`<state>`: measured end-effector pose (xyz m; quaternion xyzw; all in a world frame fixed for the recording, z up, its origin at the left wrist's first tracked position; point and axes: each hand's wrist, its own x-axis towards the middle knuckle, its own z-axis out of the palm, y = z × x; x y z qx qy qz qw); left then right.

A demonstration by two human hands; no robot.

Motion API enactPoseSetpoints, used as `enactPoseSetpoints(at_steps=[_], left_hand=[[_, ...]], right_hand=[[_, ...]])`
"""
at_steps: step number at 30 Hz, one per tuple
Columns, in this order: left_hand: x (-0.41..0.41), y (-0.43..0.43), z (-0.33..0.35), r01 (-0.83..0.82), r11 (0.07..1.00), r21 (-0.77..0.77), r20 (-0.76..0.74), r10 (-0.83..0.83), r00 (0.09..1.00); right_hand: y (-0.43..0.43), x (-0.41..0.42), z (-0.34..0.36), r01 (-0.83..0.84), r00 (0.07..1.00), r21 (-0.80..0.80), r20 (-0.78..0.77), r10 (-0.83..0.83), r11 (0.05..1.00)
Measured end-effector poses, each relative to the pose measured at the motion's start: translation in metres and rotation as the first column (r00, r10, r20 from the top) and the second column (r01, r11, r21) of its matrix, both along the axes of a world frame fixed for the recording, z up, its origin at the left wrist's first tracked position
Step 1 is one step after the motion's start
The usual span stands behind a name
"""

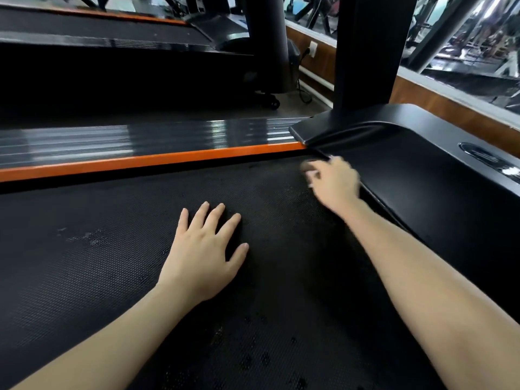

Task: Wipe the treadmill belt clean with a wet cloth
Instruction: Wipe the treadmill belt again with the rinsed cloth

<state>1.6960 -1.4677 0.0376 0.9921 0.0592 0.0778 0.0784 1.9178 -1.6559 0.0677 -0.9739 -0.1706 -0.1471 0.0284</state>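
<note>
Cannot tell whether the blurred right hand (333,178), fingers curled, holds anything. Touching its right: one glossy black plastic motor cover (436,198). Nearer, leftward: one left hand (202,249), flat, fingers spread, on the black textured rubber treadmill belt (98,263). Beyond both: one orange side strip (140,161); open belt leftward.

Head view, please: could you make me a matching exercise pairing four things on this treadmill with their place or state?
1 left hand
2 right hand
3 orange strip
4 motor cover

a along the belt's far edge
b blurred, at the cover's edge
c black, right of the belt
d flat on the belt, fingers spread

Pairs: 1-d, 2-b, 3-a, 4-c
</note>
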Motion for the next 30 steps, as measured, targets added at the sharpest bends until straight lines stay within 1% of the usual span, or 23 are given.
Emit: enactPoseSetpoints(at_steps=[1, 2, 4, 5, 6, 7, 8, 10, 11, 12, 13, 14, 15, 16, 17, 18, 19, 21, 23, 25, 26, 29, 30], left_hand=[[0.0, -0.001, -0.001, -0.002, 1.0, 0.0, 0.008, 0.002, 1.0], [0.001, -0.001, -0.001, -0.005, 1.0, 0.0, 0.015, 0.005, 1.0], [0.002, -0.002, -0.002, -0.004, 1.0, 0.014, 0.006, 0.004, 1.0], [0.003, -0.003, -0.003, -0.004, 1.0, 0.024, 0.005, 0.003, 1.0], [0.003, -0.002, -0.003, -0.002, 0.999, 0.032, 0.009, 0.002, 1.0], [0.004, -0.002, -0.004, 0.001, 0.999, 0.037, 0.009, -0.002, 1.0], [0.004, -0.001, -0.005, 0.003, 0.999, 0.041, 0.005, -0.003, 1.0], [0.003, 0.001, -0.006, 0.005, 0.999, 0.04, -0.001, -0.004, 1.0], [0.002, 0.001, -0.006, 0.006, 0.999, 0.042, 0.001, -0.006, 1.0], [0.002, 0.001, -0.006, 0.007, 0.999, 0.051, 0.01, -0.007, 1.0], [0.002, 0.001, -0.006, 0.006, 0.998, 0.063, 0.024, -0.008, 1.0], [0.002, 0.001, -0.006, 0.003, 0.997, 0.073, 0.039, -0.006, 0.999], [0.003, 0.0, -0.007, -0.001, 0.997, 0.079, 0.053, -0.003, 0.999], [0.003, 0.0, -0.008, -0.005, 0.997, 0.083, 0.061, 0.0, 0.998], [0.004, 0.0, -0.008, -0.009, 0.996, 0.087, 0.067, 0.003, 0.998], [0.005, -0.001, -0.008, -0.009, 0.996, 0.089, 0.07, 0.003, 0.998], [0.005, -0.002, -0.008, -0.008, 0.996, 0.092, 0.072, 0.001, 0.997], [0.005, -0.002, -0.009, -0.005, 0.995, 0.096, 0.069, -0.002, 0.998], [0.005, -0.001, -0.009, -0.011, 0.996, 0.092, 0.069, 0.005, 0.998], [0.005, 0.0, -0.009, -0.009, 0.997, 0.078, 0.063, 0.004, 0.998], [0.005, 0.0, -0.009, -0.009, 0.997, 0.075, 0.06, 0.004, 0.998], [0.005, 0.002, -0.01, -0.008, 0.998, 0.065, 0.051, 0.005, 0.999], [0.005, 0.002, -0.011, -0.005, 0.998, 0.056, 0.048, 0.003, 0.999]], right_hand=[[-0.011, 0.012, 0.001, 0.146, 0.989, -0.023, 0.016, -0.146, 0.989], [-0.012, 0.02, 0.0, 0.237, 0.971, -0.026, 0.025, -0.237, 0.971], [0.008, 0.027, -0.004, 0.301, 0.953, 0.019, 0.017, -0.302, 0.953], [0.024, 0.026, -0.005, 0.295, 0.955, 0.058, 0.001, -0.295, 0.954], [0.042, 0.021, -0.004, 0.25, 0.968, 0.095, -0.016, -0.249, 0.964], [0.06, 0.014, -0.004, 0.164, 0.986, 0.113, -0.025, -0.162, 0.98], [0.075, 0.004, -0.006, 0.042, 0.999, 0.104, -0.017, -0.04, 0.994], [0.09, -0.019, -0.011, -0.209, 0.978, 0.076, 0.003, 0.209, 0.975], [0.088, -0.021, -0.011, -0.278, 0.961, 0.061, 0.016, 0.277, 0.959], [0.08, -0.014, -0.008, -0.287, 0.958, 0.039, 0.033, 0.286, 0.957], [0.069, -0.002, -0.005, -0.222, 0.974, 0.004, 0.044, 0.222, 0.975], [0.056, 0.011, -0.003, -0.103, 0.993, -0.02, 0.052, 0.104, 0.995], [0.043, 0.022, 0.0, 0.041, 0.998, -0.012, 0.047, -0.04, 0.999], [0.035, 0.029, 0.001, 0.154, 0.988, 0.029, 0.026, -0.155, 0.988], [0.034, 0.032, 0.0, 0.217, 0.976, 0.072, 0.005, -0.218, 0.973], [0.04, 0.032, -0.001, 0.23, 0.973, 0.1, -0.003, -0.231, 0.968], [0.051, 0.027, -0.005, 0.206, 0.978, 0.11, -0.008, -0.207, 0.972], [0.069, 0.012, -0.01, 0.083, 0.996, 0.104, 0.011, -0.084, 0.991], [0.074, 0.0, -0.013, -0.06, 0.997, 0.053, 0.049, 0.058, 0.997], [0.064, 0.002, -0.012, -0.156, 0.986, -0.024, 0.049, 0.157, 0.988], [0.058, 0.006, -0.009, -0.161, 0.986, -0.045, 0.03, 0.162, 0.986], [0.057, 0.013, -0.003, -0.028, 0.998, 0.0, -0.047, 0.028, 1.0], [0.06, 0.01, -0.003, -0.006, 0.998, -0.002, -0.061, 0.006, 1.0]])
